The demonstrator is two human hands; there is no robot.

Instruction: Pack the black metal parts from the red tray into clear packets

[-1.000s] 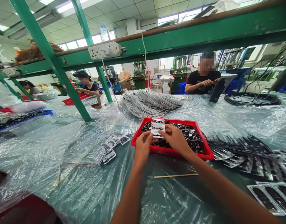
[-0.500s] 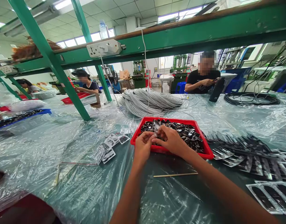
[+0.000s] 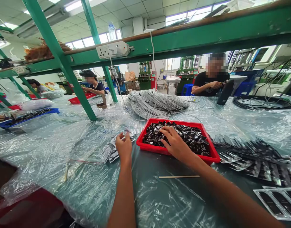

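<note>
My left hand [image 3: 123,146] is over a small pile of clear plastic packs with black-and-white contents [image 3: 109,150], left of the red tray. Its fingers are curled round what looks like a small clear plastic pack [image 3: 127,131], mostly hidden by them. Shallow and red, the tray [image 3: 157,148] is filled with many small, shiny black pieces [image 3: 192,141]. Above those pieces is my right hand [image 3: 175,141], palm down with fingers spread and nothing visible in its grasp; whether the fingertips touch the pieces I cannot tell.
A thin wooden stick [image 3: 178,177] lies in front of the tray. Black strips in clear packs [image 3: 259,161] spread out on the right. Behind the tray sits a grey cable coil [image 3: 154,103]. A green shelf beam [image 3: 183,41] crosses overhead. Co-workers sit beyond the plastic-covered table [image 3: 88,177].
My hands, together over the tray with a small clear piece, have separated. The left has moved left to the pile of packs; the right has opened over the black pieces. The view has shifted slightly.
</note>
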